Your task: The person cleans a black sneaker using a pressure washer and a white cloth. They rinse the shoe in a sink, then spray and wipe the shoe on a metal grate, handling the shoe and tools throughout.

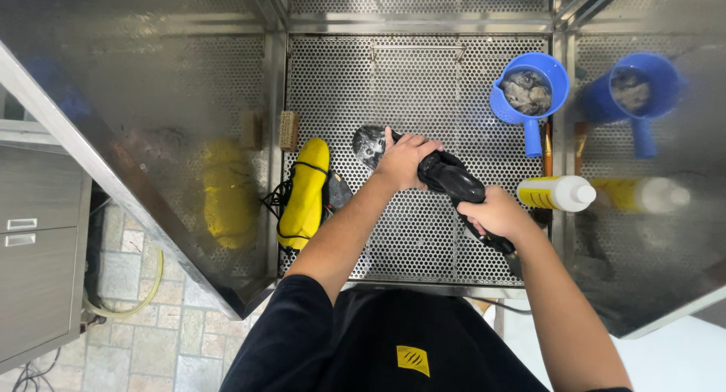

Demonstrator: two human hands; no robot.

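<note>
My left hand [403, 159] grips the upper part of a black handheld tool [452, 178] and also touches a dark round piece [369, 145] at the tool's far end. My right hand [495, 213] is closed around the tool's lower handle, which sticks out below the fist. Both hands hold the tool over a perforated metal work surface [423, 82] inside a steel booth.
A yellow device [305, 193] with a black cord lies at the left, next to a small brush [289, 130]. A blue scoop [528, 94] holding grey lumps and a yellow-labelled white bottle [556, 193] sit at the right. Shiny steel side walls [189, 135] mirror these items.
</note>
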